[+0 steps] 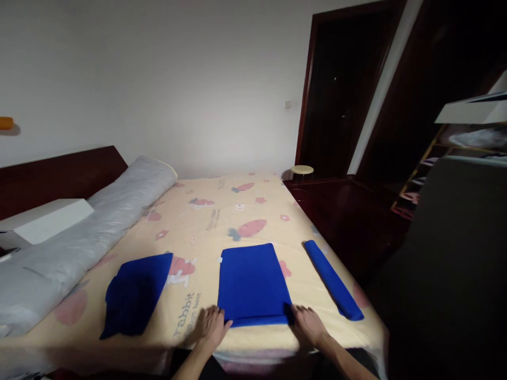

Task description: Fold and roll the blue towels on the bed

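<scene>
A blue towel lies flat on the bed in front of me, with a small white tag on its left edge and a narrow fold along its near edge. My left hand grips the near left corner, fingers curled at the edge. At the near right corner my right hand holds the same towel, its fingertips partly hidden. To the right lies a rolled blue towel, apart from my hand. Another blue cloth, loosely folded and uneven, rests to the left.
Beneath everything is a bed with a yellow carrot-and-rabbit sheet. A long grey bundle and a white box lie along the headboard side. A round stool stands beyond the far right corner; a dark chair back is at right.
</scene>
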Motion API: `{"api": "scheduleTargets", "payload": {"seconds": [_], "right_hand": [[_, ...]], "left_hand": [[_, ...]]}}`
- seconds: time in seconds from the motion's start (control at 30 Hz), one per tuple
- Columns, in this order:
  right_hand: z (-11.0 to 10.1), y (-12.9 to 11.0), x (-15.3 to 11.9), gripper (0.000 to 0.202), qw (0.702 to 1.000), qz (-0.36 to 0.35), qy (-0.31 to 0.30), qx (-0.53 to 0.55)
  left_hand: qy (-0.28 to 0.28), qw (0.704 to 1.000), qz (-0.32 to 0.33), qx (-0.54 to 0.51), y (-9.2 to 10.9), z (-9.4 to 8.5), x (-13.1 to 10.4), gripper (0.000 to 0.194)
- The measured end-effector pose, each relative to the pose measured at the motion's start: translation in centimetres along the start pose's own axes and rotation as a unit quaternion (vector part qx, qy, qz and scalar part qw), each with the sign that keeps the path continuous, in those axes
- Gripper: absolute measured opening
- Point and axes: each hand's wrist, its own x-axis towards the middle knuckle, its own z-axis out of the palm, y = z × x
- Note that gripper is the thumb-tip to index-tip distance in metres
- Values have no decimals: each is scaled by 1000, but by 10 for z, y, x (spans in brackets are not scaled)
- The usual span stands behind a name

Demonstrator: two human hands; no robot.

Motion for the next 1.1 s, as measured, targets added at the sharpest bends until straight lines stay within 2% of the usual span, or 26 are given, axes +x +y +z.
{"api": "scheduleTargets", "payload": {"seconds": [0.13, 0.23, 0.3, 0.37, 0.5, 0.6, 0.67, 0.73, 0.97, 1.1], "right_hand": [[3, 0, 1, 45, 1000, 0, -2, -1], [5, 1, 3, 46, 1000, 2, -2, -1], [6, 1, 4, 46, 1000, 3, -2, -1], [5, 1, 4, 46, 1000, 3, -1, -1], [1, -3, 1, 46, 1000, 0, -1, -3], [-2, -5, 0, 46, 1000, -2, -1, -6], [-3, -5, 0, 45, 1000, -2, -3, -7], [-2, -4, 0, 45, 1000, 0, -6, -9], [7, 1, 4, 47, 1000, 9, -12, -9], [9, 3, 3, 47, 1000, 11, -5, -5]], "left_hand": [[31, 999, 8, 32, 9, 3, 7, 37], [44, 998, 23, 34, 27, 1, 12, 39], [51, 998, 36, 32, 49, 6, 11, 46], [55, 996, 69, 10, 78, 18, 5, 48], [75, 973, 191, -101, 137, 51, -21, 51], [103, 954, 237, -153, 159, 68, -38, 67], [118, 953, 232, -153, 159, 73, -42, 76], [130, 959, 212, -136, 148, 77, -40, 79], [189, 969, 154, -45, 77, 83, -28, 68], [244, 962, 127, -6, 51, 81, -29, 63]]}}
